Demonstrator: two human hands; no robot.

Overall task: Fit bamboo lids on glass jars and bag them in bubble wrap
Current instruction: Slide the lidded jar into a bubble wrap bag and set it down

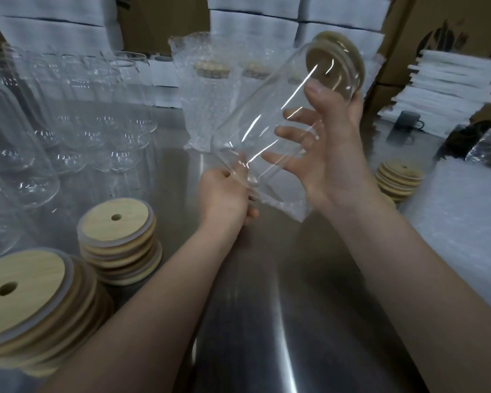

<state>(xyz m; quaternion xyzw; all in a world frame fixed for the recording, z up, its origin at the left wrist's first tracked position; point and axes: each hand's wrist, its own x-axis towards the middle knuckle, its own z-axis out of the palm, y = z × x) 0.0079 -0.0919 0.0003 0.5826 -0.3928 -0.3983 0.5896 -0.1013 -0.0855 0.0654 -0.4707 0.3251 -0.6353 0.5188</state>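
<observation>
A packing room or warehouse: cartons (448, 21) and white foam sheets (454, 80) stacked behind a steel table (267, 321) crowded with jars (77, 109), lid stacks (119, 245) and bubble wrap (465, 222).

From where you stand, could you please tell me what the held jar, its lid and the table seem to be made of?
Jar: clear glass, glossy, with sharp highlights. Lid: pale bamboo or wood, matte, grain blurred. Table: probably brushed stainless steel, grey with soft sheen.
</observation>
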